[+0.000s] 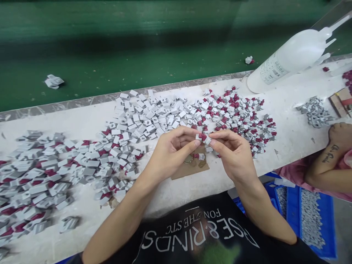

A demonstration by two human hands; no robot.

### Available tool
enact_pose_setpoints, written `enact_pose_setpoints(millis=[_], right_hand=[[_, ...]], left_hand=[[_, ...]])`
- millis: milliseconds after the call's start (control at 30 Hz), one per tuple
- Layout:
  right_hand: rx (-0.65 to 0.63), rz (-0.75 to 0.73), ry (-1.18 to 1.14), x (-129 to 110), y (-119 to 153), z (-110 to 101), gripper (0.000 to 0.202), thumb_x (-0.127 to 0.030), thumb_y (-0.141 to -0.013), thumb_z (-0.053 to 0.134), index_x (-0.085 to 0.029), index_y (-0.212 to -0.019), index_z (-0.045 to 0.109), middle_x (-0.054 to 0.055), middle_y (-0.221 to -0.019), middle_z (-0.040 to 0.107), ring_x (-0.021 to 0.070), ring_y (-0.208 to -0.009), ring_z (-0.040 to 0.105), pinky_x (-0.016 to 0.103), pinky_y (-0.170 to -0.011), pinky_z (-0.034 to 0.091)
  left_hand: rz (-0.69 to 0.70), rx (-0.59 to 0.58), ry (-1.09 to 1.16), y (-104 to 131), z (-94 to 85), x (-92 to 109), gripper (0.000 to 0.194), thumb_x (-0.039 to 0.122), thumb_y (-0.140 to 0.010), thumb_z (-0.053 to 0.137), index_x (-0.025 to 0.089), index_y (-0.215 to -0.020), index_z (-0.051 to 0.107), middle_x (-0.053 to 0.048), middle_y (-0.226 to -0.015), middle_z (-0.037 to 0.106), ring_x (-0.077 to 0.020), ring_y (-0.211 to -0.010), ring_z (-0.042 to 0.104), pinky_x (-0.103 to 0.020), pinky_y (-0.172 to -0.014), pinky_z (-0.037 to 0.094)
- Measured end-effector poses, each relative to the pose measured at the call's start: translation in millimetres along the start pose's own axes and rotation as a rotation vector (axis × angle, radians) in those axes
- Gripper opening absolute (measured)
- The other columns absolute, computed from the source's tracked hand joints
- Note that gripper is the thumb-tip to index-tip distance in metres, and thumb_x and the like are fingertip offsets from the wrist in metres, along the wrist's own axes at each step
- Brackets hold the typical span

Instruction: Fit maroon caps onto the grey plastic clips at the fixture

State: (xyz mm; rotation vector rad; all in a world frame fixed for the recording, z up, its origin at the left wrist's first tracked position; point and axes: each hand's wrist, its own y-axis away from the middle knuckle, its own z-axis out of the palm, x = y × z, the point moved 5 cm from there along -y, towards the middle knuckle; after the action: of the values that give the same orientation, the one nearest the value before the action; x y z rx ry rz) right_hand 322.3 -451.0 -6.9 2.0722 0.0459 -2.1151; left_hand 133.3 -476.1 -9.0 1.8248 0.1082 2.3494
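Observation:
Between my two hands is a small white and dark-red part, held over the table at the centre. My left hand pinches its left end between thumb and fingers. The right end sits between the thumb and fingertips of my right hand. Just below lies a piece of brown cardboard with another white and red part and a small round beaded metal item on it. Behind my hands spreads a pile of white blocks, mixed with red ones to the right.
More grey-white and red parts cover the left of the table. A white bottle stands back right. Another person's forearm rests at the right, above blue bins. Beyond the table edge runs a green surface.

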Motion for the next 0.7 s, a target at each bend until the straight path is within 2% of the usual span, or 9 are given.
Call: enact_pose_setpoints(millis=[100,200,300,433,567,700], right_hand=[[-0.051,0.009,0.026,-4,-1,0,0.006,-0.031,-0.091,0.093,-0.031,-0.097,0.091,0.003,-0.097,0.087,0.023,-0.091,0.083,0.039,-0.084,0.072],[-0.079,0.011,0.016,-5,-5,0,0.008,-0.03,-0.088,0.095,-0.029,-0.095,0.09,0.003,-0.094,0.086,0.022,-0.086,0.082,0.036,-0.078,0.072],[-0.091,-0.009,0.017,-5,-11,1,0.008,-0.031,-0.088,0.095,-0.028,-0.094,0.09,0.003,-0.092,0.085,0.021,-0.083,0.081,0.034,-0.073,0.07],[-0.089,-0.061,0.018,-5,-24,5,0.008,-0.031,-0.09,0.094,-0.027,-0.093,0.089,0.004,-0.093,0.086,0.0211,-0.086,0.082,0.033,-0.076,0.069],[-0.102,-0.093,0.031,-8,-39,7,0.009,-0.034,-0.092,0.092,-0.027,-0.095,0.088,0.004,-0.094,0.086,0.0219,-0.088,0.083,0.033,-0.078,0.069],[-0.217,-0.095,0.134,-16,-57,9,0.012,-0.037,-0.096,0.087,-0.027,-0.101,0.086,0.004,-0.095,0.085,0.0213,-0.085,0.081,0.035,-0.076,0.068]], left_hand=[[0.021,-0.015,-0.039,1,-1.8,4,0.022,0.038,-0.097,0.092,0.022,-0.11,0.086,-0.008,-0.105,0.088,-0.0259,-0.094,0.087,-0.04,-0.09,0.075],[0.016,-0.041,-0.064,0,-4.6,9,0.025,0.042,-0.096,0.093,0.022,-0.11,0.085,-0.009,-0.102,0.087,-0.025,-0.087,0.085,-0.039,-0.086,0.075],[0.053,-0.071,-0.132,-5,-8.3,16,0.02,0.038,-0.1,0.089,0.023,-0.111,0.085,-0.008,-0.103,0.086,-0.0238,-0.091,0.085,-0.037,-0.087,0.074],[0.106,-0.121,-0.247,-19,-11.3,26,0.011,0.031,-0.103,0.08,0.025,-0.113,0.082,-0.006,-0.11,0.086,-0.0235,-0.103,0.085,-0.037,-0.093,0.072],[0.132,-0.113,-0.397,-34,-12.4,32,0.011,0.031,-0.105,0.072,0.026,-0.112,0.079,-0.005,-0.114,0.086,-0.0247,-0.108,0.084,-0.042,-0.097,0.07],[0.119,-0.128,-0.453,-49,-18.0,38,0.014,0.036,-0.104,0.072,0.027,-0.111,0.078,-0.005,-0.109,0.087,-0.0249,-0.102,0.084,-0.042,-0.091,0.07]])
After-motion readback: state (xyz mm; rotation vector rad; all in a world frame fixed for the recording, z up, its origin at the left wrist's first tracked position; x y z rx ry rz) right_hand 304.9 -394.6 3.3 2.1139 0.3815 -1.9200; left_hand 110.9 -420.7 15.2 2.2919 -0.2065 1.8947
